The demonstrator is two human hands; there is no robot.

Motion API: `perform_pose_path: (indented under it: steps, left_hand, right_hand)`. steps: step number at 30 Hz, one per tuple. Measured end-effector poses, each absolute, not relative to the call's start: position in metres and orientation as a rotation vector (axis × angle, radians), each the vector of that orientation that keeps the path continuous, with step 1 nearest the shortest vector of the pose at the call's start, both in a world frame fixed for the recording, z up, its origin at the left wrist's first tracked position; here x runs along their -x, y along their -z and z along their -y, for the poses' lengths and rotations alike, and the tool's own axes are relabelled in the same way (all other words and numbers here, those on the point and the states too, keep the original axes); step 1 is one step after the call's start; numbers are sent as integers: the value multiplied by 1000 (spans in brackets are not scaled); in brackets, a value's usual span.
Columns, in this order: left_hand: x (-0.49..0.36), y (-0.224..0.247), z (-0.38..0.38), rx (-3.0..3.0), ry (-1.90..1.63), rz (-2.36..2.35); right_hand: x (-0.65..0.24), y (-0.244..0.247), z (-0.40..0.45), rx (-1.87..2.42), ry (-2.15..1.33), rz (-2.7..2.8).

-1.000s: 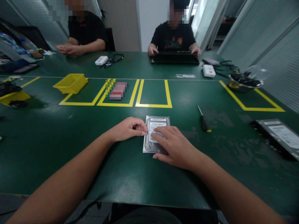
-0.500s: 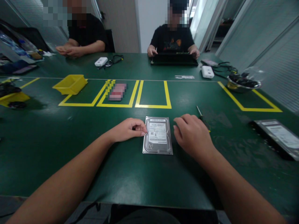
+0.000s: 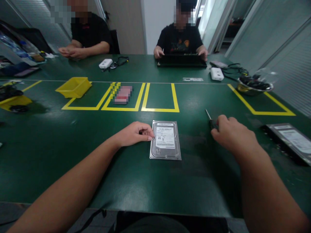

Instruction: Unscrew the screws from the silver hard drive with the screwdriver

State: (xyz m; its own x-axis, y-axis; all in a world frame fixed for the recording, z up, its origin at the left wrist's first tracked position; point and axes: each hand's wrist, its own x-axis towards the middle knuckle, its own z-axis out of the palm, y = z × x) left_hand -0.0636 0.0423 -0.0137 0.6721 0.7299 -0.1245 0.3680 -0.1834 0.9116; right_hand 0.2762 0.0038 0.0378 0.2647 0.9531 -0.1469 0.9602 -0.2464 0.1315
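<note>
Right hand: thumb and fingers curled about the dark handle of a screwdriver, shaft pointing away and slightly left. Handle mostly covered — cannot tell whether the grip is pressed tight or loose. Left hand: fingers bent inward, thumb and fingertips together at the left edge of a hard drive; whether they pinch the edge or only rest against it, cannot tell.

Hard drive lies flat on the green table, label up, between the two hands; screwdriver lies to its right, well apart.

Farther right: second hard drive, label up, near the table's side. Beyond the first drive: yellow tape outlines, one framing a pixelated pinkish item. Yellow bin at left, partly over another outline; metal bowl of dark items at far right.

Far side — two seated people, one with hands together, the other holding a black panel.
</note>
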Motion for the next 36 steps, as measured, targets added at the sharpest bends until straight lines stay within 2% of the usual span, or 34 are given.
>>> perform_pose_path:
  steps: [10, 16, 21, 25, 28, 33, 36]
  left_hand:
    - [63, 13, -40, -1804, -408, -917]
    - [64, 15, -40, -1805, -422, -893]
    - [64, 14, -40, -1802, -429, -879]
    - [64, 13, -39, -1782, -435, -888]
    - [64, 13, -39, -1780, -439, -895]
    - [64, 16, -40, -1791, -429, -894]
    - [65, 18, -40, -1793, -446, -891]
  right_hand:
    - [-277, -28, -8, -2265, 214, -1725]
    - [-275, -27, -11, -2289, 184, -1786]
    - [-269, -49, -9, -2410, -3, -1950]
    - [-253, -82, -3, -2505, -121, -2323]
    - [-233, -107, 6, -2462, 6, -2730]
    - [-201, -138, 22, -2210, 499, -3252]
    - [-186, -147, 28, -2049, 590, -3439]
